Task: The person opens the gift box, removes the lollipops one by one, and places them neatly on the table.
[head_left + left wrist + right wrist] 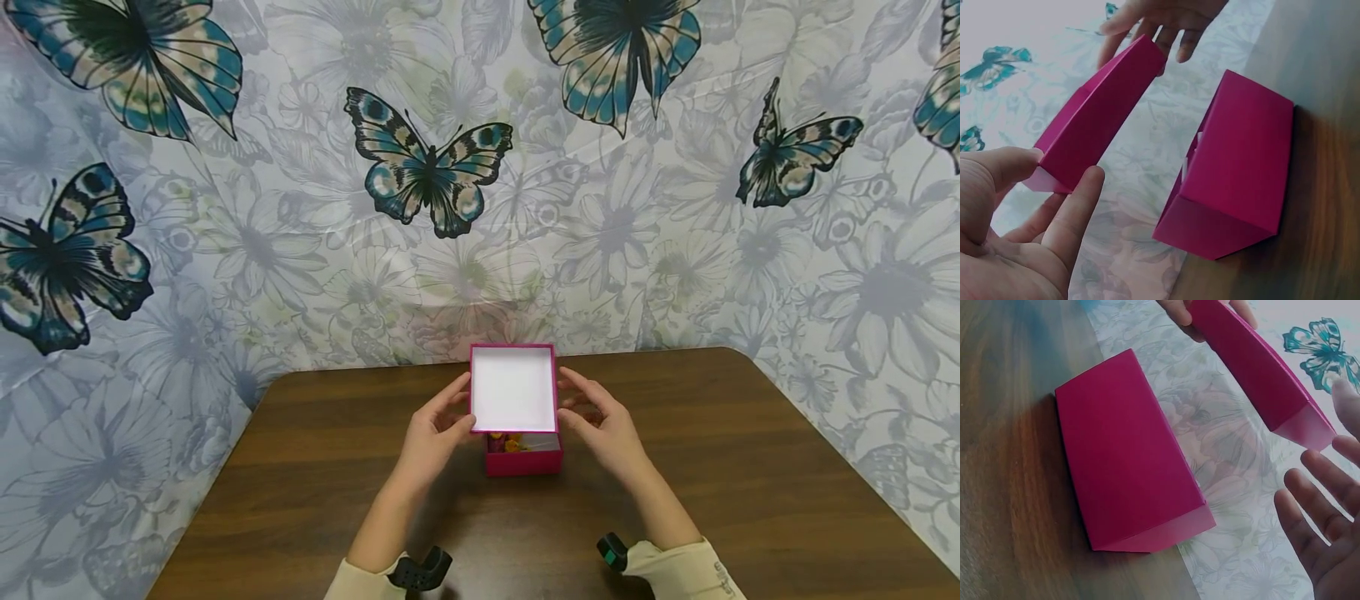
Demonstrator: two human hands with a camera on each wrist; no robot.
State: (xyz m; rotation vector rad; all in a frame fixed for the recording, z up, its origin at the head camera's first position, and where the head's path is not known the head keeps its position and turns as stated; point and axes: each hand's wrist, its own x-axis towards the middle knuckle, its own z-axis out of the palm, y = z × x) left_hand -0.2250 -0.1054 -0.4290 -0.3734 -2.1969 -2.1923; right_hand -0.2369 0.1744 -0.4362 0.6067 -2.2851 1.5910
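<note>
Nearest you: cream sleeves (682, 572) and black wrist devices (422, 570), one at each wrist, over the near part of the brown wooden table (315, 475).

Your left hand (432, 427) pinches the lid (513, 390) by its left side, thumb at one corner and fingers along the wall; the left wrist view shows the contact. Held at the edge like this, the white inner face is left uncovered and turned towards you.

Your right hand (606, 425) is at the lid's opposite side, fingers loosely spread and not closed round anything. A fingertip lies very near the corner; whether it touches, I cannot tell. My reading: the left pinch bears the weight, while the right stands ready to steady that side.

The magenta box (523, 464) sits upright on the table, between your hands and towards the far edge. Its flat base probably explains why neither hand needs to hold it. Small yellow and dark red pieces (510, 442) show inside, with something pale beside them; the lid hides the rest. Both wrist views show the lid tilted and clear of the box, raised in the air.

Farthest: a pale floral cloth (600, 283) with printed butterflies (430, 167), hanging behind the table, presumably as a backdrop.
</note>
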